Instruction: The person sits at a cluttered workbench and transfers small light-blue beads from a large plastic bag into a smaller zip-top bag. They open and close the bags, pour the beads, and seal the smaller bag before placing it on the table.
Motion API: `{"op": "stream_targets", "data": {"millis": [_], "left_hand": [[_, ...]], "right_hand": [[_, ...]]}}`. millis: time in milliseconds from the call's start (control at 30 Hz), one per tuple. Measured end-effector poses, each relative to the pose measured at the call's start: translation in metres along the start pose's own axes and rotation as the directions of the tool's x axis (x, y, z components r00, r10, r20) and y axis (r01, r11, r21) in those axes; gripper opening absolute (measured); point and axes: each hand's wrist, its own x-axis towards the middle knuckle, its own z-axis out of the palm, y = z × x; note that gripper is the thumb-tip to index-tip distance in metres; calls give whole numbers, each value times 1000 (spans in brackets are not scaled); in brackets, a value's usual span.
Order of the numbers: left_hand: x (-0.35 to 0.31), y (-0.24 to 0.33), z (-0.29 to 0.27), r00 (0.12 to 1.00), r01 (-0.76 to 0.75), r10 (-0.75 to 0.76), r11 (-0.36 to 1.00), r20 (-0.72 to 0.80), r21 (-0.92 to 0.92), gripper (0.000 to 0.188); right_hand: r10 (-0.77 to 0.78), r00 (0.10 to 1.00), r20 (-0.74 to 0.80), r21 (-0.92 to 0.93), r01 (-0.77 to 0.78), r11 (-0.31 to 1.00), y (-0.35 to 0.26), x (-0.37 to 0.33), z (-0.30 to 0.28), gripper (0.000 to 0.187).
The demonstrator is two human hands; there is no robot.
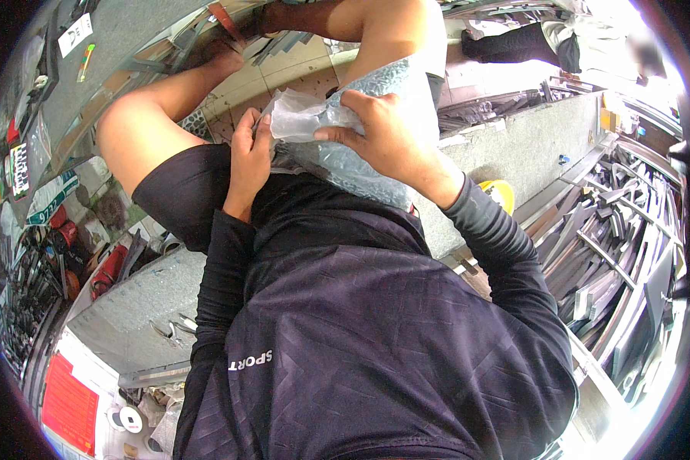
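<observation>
A clear plastic bag (360, 165) packed with small pale-blue pieces leans across my lap, against my thigh. Its bunched, whitish neck and open mouth point to the left. My right hand (395, 138) is closed round the neck, thumb below and fingers above. At the rim of the mouth my left hand (249, 157) pinches the plastic between thumb and fingers. The fingertips of that hand are partly hidden behind the film. What the pieces are is too small to tell.
On the right, a grey bench (529, 149) runs beside a rack of dark strips (613, 245). A yellow round container (498, 195) sits by my right forearm. Another person's dark-clothed leg (510, 47) shows at upper right. Left lie a red tool (109, 272) and a metal hand tool (172, 330).
</observation>
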Motion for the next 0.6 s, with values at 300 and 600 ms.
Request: {"op": "stream_targets", "data": {"millis": [300,600], "left_hand": [[-5,8,0,999,-9,8,1000,-54,-11,28],[-5,51,-8,1000,22,-24,985,-11,-170,19]], "right_hand": [[25,988,153,-94,-10,996,5,-5,-4,23],[-108,994,-26,119,110,987,-12,-16,-34,19]]}}
